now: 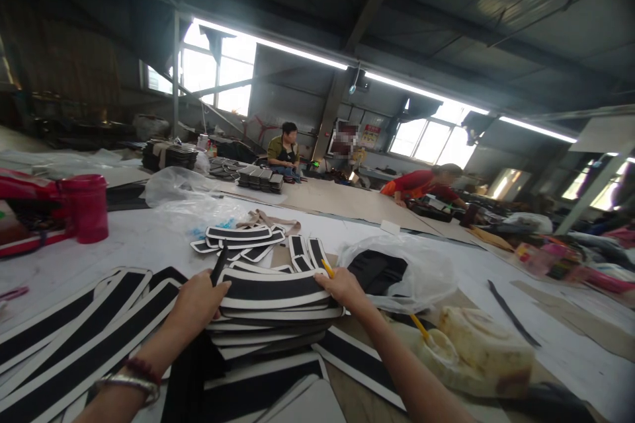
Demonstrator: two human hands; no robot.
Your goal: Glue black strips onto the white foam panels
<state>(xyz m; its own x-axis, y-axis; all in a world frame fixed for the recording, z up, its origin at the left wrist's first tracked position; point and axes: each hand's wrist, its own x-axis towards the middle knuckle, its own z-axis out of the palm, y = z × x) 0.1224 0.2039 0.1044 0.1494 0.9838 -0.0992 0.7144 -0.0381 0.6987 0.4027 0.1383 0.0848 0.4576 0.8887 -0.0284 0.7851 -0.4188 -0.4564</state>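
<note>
My left hand is closed at the left end of a curved black panel with a white border. A narrow black strip sticks up from between its fingers. My right hand pinches the panel's right end, with a thin yellow stick showing above the fingers. This panel lies on top of a pile of similar curved pieces. Whether the left fingertips also grip the panel is hard to see.
Long black-and-white strips spread at the left. Smaller curved pieces lie beyond the pile. A plastic bag and stained yellowish container stand right. A pink cup is far left. Two people work across the table.
</note>
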